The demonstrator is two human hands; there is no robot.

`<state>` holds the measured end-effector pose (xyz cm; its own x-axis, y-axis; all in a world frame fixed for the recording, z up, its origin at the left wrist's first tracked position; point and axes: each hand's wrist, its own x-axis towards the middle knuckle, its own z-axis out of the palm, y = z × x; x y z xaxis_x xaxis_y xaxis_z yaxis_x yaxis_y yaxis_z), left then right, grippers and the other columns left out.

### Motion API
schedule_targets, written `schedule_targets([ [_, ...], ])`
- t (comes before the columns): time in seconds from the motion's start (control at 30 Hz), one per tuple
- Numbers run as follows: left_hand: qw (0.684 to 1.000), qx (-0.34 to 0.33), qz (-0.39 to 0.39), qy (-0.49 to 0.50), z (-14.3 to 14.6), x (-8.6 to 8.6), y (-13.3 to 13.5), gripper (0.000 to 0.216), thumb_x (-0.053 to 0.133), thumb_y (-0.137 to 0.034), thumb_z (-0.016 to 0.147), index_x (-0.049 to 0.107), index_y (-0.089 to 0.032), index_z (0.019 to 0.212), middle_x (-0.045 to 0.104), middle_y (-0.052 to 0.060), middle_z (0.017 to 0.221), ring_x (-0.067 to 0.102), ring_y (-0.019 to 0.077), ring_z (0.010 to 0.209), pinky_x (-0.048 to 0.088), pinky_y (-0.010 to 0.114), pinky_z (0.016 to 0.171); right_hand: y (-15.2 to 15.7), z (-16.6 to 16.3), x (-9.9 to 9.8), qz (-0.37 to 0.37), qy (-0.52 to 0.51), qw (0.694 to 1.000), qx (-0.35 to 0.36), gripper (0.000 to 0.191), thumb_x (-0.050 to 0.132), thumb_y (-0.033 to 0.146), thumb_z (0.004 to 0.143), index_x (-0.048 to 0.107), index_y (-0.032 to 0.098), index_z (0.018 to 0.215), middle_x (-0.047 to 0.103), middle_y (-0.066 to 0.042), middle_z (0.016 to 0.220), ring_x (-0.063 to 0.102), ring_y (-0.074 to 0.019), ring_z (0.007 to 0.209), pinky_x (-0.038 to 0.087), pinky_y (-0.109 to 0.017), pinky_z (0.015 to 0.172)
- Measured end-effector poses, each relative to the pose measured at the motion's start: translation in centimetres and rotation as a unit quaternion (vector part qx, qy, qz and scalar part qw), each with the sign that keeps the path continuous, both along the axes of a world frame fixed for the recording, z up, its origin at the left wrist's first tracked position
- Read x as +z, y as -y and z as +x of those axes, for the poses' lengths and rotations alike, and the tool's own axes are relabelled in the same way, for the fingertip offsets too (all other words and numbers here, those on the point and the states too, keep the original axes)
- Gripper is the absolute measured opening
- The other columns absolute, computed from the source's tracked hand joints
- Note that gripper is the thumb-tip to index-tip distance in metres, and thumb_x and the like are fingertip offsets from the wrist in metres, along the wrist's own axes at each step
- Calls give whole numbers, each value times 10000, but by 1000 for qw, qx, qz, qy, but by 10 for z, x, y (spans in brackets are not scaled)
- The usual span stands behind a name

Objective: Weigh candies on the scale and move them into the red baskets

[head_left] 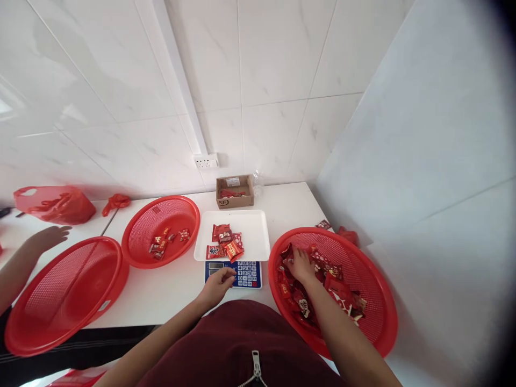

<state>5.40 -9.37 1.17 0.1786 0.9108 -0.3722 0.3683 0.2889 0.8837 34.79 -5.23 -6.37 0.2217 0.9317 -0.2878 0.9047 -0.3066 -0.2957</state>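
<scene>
— Where are our hands in the head view?

— Our left hand (pixel 220 285) rests its fingertips on the keypad of the blue scale (pixel 246 274), fingers loosely apart, holding nothing. Our right hand (pixel 300 264) is sunk among red sweet packets (pixel 336 287) in the red basket (pixel 379 306) at the right. We cannot tell whether it grips one.

— And around them?

— A white tray (pixel 258 228) on the scale carries a small pile of packets (pixel 224 243). A second basket (pixel 161 212) and a third basket (pixel 64 301) sit further left on the white counter (pixel 169 293), with another person's hand (pixel 48 236) beside them.
</scene>
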Motion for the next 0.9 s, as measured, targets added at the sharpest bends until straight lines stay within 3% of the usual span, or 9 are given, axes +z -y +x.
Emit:
schedule_targets([
  [0.27,1000,13,-19,4,-7,-3,4,242,593,-373,711,595,-192,871,593,1,733,559,159,695,455,291,685,15,22,-6,24,5,999,-27,415,485,238,815,512,151,1220,620,-151,1115,555,-266,1043,377,-367,892],
  [0.43,1000,-5,-13,1,-5,0,2,219,566,-348,728,588,-186,873,578,0,728,543,153,680,447,290,677,16,45,-2,44,-23,997,-63,389,465,177,796,529,153,1179,643,-120,1103,584,-217,1022,394,-298,866],
  [0.7,1000,-14,-15,-2,-5,3,-2,220,562,-364,730,578,-195,869,570,-14,710,532,143,667,437,275,662,16,57,6,44,-40,988,-143,384,447,304,829,526,171,1180,694,-86,935,645,-212,819,446,-303,722],
  [0.77,1000,-21,-16,-7,-6,0,-1,230,555,-369,726,571,-193,873,566,-14,712,530,144,671,436,275,660,17,57,11,51,-29,987,-151,402,436,292,831,517,171,1205,686,-102,981,638,-223,858,444,-317,738],
  [0.9,999,-34,-10,-14,-7,-4,0,247,529,-373,733,560,-184,888,560,-7,728,532,147,684,438,280,668,19,46,21,106,25,987,-122,452,395,204,837,479,185,1280,519,-126,1325,468,-267,1189,373,-388,919],
])
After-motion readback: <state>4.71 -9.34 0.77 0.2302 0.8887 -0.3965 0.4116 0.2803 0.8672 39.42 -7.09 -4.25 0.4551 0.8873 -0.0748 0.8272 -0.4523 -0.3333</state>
